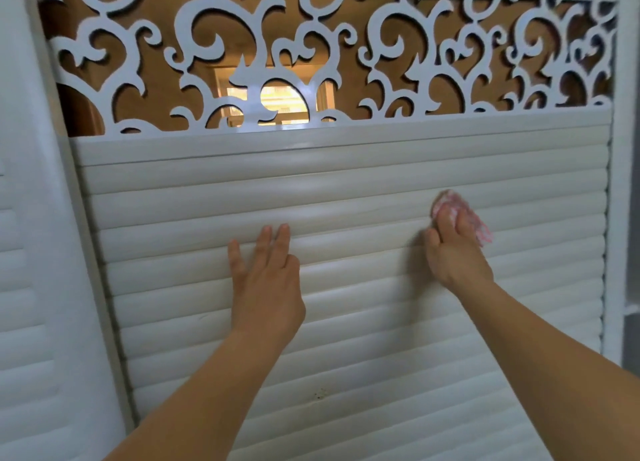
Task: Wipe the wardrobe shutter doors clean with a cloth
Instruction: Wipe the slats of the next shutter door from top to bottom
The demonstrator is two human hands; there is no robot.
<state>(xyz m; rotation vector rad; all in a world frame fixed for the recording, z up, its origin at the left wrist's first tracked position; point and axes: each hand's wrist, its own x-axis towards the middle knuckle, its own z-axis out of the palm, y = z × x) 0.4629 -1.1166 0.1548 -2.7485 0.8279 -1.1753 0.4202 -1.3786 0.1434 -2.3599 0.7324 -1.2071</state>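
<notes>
Shutter door (346, 190) fills most of your view: white horizontal slats, rounded and glossy, running between a left frame rail and a white right frame (613, 218). Above the slats sits a white fretwork panel (311, 44) of curling scrolls, and through its cut-outs you see a brown wall and a bright, warm-lit opening beyond. A second door (27, 304) with the same slats stands at the far left, angled toward you. Low on the slats near the middle there is a small dark speck (320, 394).

Your left hand (266, 280) lies flat on the slats with fingers straight and slightly spread, grasping nothing, just pressing against the door. Your right hand (453, 252) is on the right half of the door, a few slats higher, fingers curled over a pink-and-white cloth (479, 226) that it presses to the slats; the cloth pokes out above and to the right of the fingers and is a bit blurred. The two hands are well apart, both bare forearms reaching up from the near edge. Nothing stands between you and the slats except your own arms, which cover the lower middle and lower right of the door.
</notes>
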